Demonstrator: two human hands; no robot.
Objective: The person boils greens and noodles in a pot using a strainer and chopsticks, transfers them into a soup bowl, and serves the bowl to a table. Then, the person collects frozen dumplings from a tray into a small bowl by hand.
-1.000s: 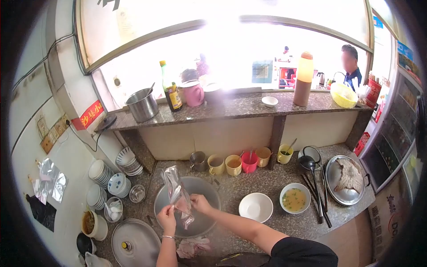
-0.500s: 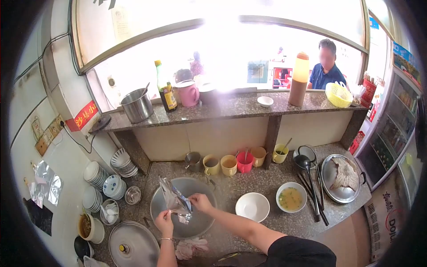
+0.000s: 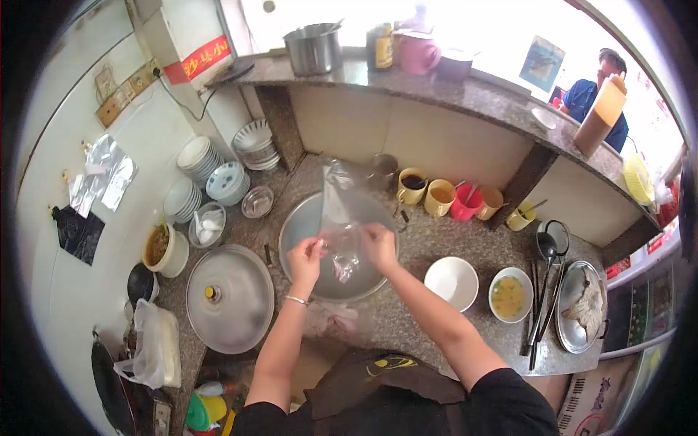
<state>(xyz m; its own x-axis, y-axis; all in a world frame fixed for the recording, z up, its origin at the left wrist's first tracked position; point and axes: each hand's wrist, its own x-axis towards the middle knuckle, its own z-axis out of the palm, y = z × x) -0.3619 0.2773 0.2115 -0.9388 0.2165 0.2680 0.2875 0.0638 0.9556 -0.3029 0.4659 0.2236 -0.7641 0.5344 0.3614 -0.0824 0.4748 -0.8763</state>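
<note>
A clear plastic bag (image 3: pixel 342 243) is stretched between my two hands, over a large round metal pot (image 3: pixel 299 216). My left hand (image 3: pixel 305 260) is closed in a pinch on the bag's left edge. On the other edge, my right hand (image 3: pixel 379 247) pinches the bag too, its fingertips partly hidden by the shiny plastic. Right of the pot stand a plain white bowl (image 3: pixel 451 284) and a bowl of yellow soup with green bits (image 3: pixel 510 296). A crumpled cloth (image 3: pixel 333 317) lies at the pot's near side.
Several mugs (image 3: pixel 440 198) line the back. Stacked bowls (image 3: pixel 200 160) and a metal lid (image 3: pixel 231 301) are on the left. Ladles (image 3: pixel 547 251) and a metal tray with meat (image 3: pixel 582 309) lie right. A sauce bottle (image 3: pixel 602 116) stands on the shelf; a person (image 3: pixel 582 98) is beyond it.
My view has turned down and left. The bag has gone from bunched to spread out between my hands, which are now farther apart.
</note>
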